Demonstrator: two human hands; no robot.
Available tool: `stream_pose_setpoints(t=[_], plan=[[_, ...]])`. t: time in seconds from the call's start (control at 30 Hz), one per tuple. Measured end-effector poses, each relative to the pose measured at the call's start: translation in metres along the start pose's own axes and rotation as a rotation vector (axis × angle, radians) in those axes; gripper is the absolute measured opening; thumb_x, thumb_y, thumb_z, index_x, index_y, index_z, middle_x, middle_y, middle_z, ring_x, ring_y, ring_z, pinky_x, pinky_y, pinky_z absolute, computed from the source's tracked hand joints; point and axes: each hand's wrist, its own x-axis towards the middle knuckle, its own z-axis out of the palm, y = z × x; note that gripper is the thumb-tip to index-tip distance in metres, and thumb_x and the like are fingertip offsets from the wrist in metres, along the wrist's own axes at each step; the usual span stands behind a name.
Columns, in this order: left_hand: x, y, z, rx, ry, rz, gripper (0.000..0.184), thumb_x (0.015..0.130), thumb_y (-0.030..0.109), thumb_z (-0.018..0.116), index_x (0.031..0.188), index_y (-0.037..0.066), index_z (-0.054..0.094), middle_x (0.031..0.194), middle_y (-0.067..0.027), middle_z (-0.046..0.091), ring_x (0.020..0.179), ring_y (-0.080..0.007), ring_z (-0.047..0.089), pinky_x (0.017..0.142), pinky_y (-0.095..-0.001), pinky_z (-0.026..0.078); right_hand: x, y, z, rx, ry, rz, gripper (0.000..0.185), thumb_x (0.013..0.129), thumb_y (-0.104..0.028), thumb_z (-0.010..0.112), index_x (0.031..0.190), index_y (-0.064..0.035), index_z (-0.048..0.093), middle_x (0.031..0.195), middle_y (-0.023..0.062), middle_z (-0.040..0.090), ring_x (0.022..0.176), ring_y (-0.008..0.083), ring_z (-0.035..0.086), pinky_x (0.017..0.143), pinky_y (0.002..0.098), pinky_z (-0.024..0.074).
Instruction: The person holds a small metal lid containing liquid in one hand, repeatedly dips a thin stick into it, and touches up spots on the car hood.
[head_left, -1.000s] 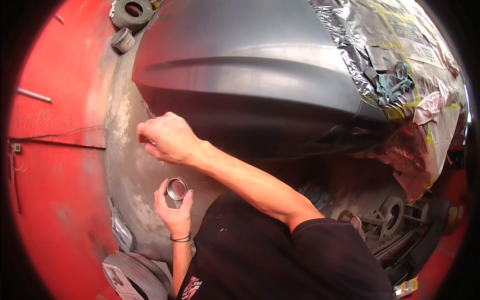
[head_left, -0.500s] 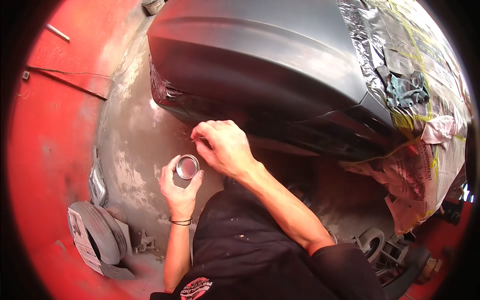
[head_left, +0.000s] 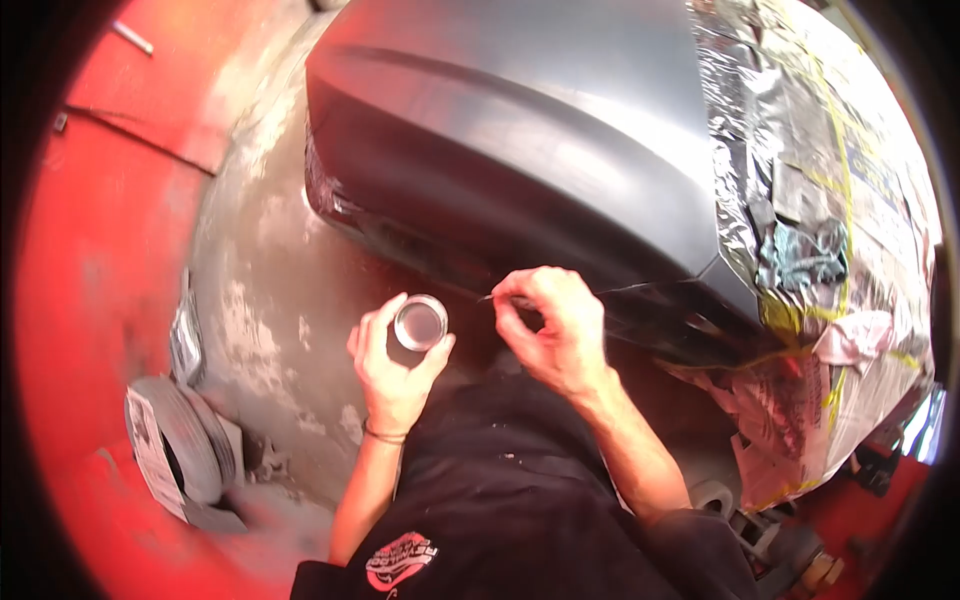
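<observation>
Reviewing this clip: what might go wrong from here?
The left hand pinches the small round container between its fingers, so it could slip. Whether it holds anything is unclear, but any contents might spill.

The right hand pinches a thin item close to the dark car body panel in this view; a careless swing might touch or mark the surface.

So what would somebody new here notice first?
Probably the big dark car hood, filling the upper middle of the view, with newspaper and two rags, one teal and one pink, at the right. Below it, near the center, the left hand holds up a small round container while the right hand pinches something thin. The bright red wall stands out along the left.
</observation>
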Motion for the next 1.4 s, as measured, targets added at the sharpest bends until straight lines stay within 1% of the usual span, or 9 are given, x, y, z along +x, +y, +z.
stream_pose_setpoints(t=[0.07,0.3,0.53,0.57,0.73,0.97,1.13,1.17,1.4], plan=[[0.016,0.01,0.006,-0.005,0.029,0.028,0.07,0.08,0.018,0.105,0.143,0.006,0.075,0.124,-0.0111,0.08,0.118,-0.0341,0.075,0.108,-0.0488,0.055,0.019,-0.001,-0.009,0.018,-0.016,-0.043,0.027,0.087,0.004,0.089,0.108,-0.0114,0.081,0.103,0.0048,0.083,0.091,0.023,0.079,0.082,0.0372,0.064],[0.04,0.016,0.036,0.031,0.182,0.004,0.07,0.076,0.026,0.106,0.138,0.011,0.075,0.126,-0.0033,0.081,0.116,-0.0258,0.074,0.109,-0.0445,0.044,0.069,0.002,0.0,0.091,-0.141,-0.098,0.028,0.085,0.005,0.088,0.105,-0.0115,0.08,0.103,0.0025,0.083,0.093,0.0228,0.078,0.089,0.0366,0.0605],[0.051,0.003,0.039,0.025,0.255,-0.006,0.072,0.075,0.023,0.105,0.139,0.012,0.073,0.123,-0.0026,0.079,0.114,-0.0254,0.074,0.107,-0.0463,0.043,0.092,0.011,0.035,-0.084,-0.268,-0.316,0.024,0.086,-0.003,0.09,0.104,-0.013,0.079,0.1,0.0005,0.081,0.097,0.0243,0.078,0.096,0.0418,0.0582],[0.052,-0.002,0.04,0.005,0.249,0.003,0.074,0.074,0.024,0.103,0.14,0.013,0.071,0.12,-0.004,0.074,0.114,-0.0269,0.072,0.109,-0.0507,0.041,0.092,0.01,0.039,-0.105,-0.268,-0.341,0.024,0.086,-0.003,0.09,0.104,-0.0132,0.078,0.1,0.0003,0.081,0.097,0.0243,0.077,0.096,0.0419,0.0582],[0.055,-0.006,0.036,0.013,0.268,-0.004,0.072,0.076,0.025,0.102,0.139,0.013,0.071,0.119,-0.0044,0.074,0.113,-0.0271,0.072,0.109,-0.0505,0.041,0.099,0.008,0.047,-0.193,-0.267,-0.445,0.024,0.085,-0.003,0.09,0.103,-0.014,0.077,0.097,-0.0003,0.079,0.096,0.0248,0.077,0.095,0.0426,0.0581],[0.06,-0.002,0.035,0.035,0.26,-0.004,0.071,0.076,0.023,0.103,0.139,0.013,0.074,0.122,-0.0027,0.078,0.115,-0.0243,0.073,0.107,-0.0462,0.042,0.104,0.005,0.043,-0.215,-0.267,-0.49,0.026,0.083,-0.002,0.089,0.102,-0.0146,0.077,0.096,-0.0002,0.078,0.096,0.0246,0.076,0.096,0.0433,0.0574],[0.06,-0.001,0.043,0.025,0.257,-0.007,0.072,0.072,0.028,0.104,0.136,0.014,0.073,0.12,-0.0033,0.075,0.113,-0.0262,0.071,0.107,-0.0487,0.041,0.109,0.009,0.026,-0.209,-0.203,-0.506,0.03,0.081,-0.001,0.089,0.104,-0.0153,0.076,0.098,-0.0008,0.078,0.096,0.0249,0.076,0.093,0.0435,0.0564],[0.06,-0.002,0.046,0.039,0.252,-0.001,0.072,0.071,0.028,0.105,0.135,0.014,0.074,0.12,-0.0032,0.076,0.113,-0.0263,0.071,0.107,-0.0483,0.04,0.11,0.007,0.017,-0.194,-0.216,-0.485,0.031,0.08,0.003,0.09,0.104,-0.0124,0.079,0.104,0.0027,0.082,0.098,0.0265,0.079,0.091,0.0421,0.0574],[0.049,0.001,0.07,0.051,0.261,-0.064,0.068,0.078,0.031,0.102,0.137,0.015,0.073,0.121,-0.0006,0.077,0.117,-0.0245,0.071,0.109,-0.0473,0.04,0.103,0.005,0.006,-0.054,-0.171,-0.463,0.034,0.078,0.0,0.092,0.106,-0.0149,0.077,0.101,-0.0012,0.079,0.094,0.0242,0.074,0.089,0.041,0.0545]])
